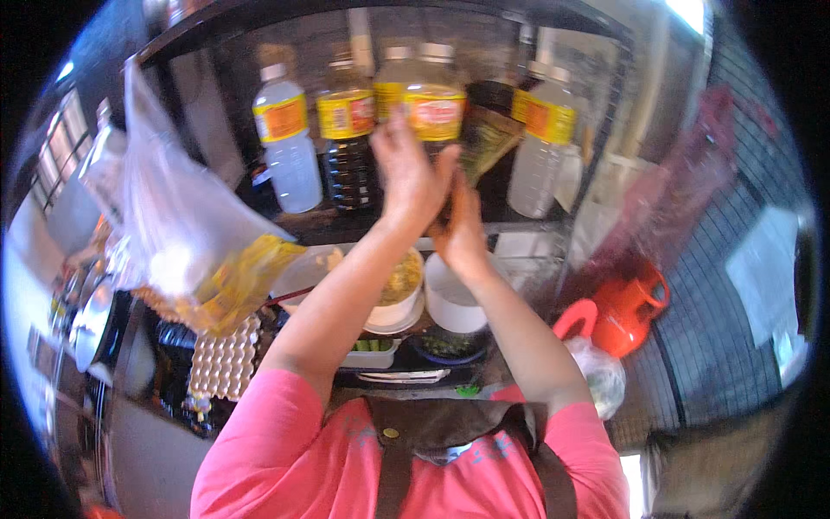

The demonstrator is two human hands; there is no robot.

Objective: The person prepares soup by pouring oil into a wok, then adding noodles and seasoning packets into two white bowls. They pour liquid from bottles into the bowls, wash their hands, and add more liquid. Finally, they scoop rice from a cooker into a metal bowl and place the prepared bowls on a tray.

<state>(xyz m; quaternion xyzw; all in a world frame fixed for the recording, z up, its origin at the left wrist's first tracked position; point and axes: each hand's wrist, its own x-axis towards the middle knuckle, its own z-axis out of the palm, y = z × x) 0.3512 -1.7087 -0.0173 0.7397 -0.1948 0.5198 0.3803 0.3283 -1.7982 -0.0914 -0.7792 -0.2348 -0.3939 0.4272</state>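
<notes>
My left hand [412,172] is raised before the shelf of bottles, its fingers extended and the thumb apart. Close against it, a little lower, is my right hand [462,227], seen mostly from the back. The palms face each other; a dark patch shows between them, and I cannot tell whether anything is there. Directly behind the hands stands a plastic bottle [434,110] with a yellow and red label. Beneath my forearms are a white tub of yellowish food [402,279] and a white round container [454,311]. Both hands are slightly blurred.
Labelled bottles of dark liquid [349,165] and clear liquid [292,168] line the shelf. A plastic bag [175,194] hangs at left above an egg tray [224,360]. Below are a box of green vegetables [373,353] and a dark bowl [450,347]. An orange jug [626,314] hangs at right.
</notes>
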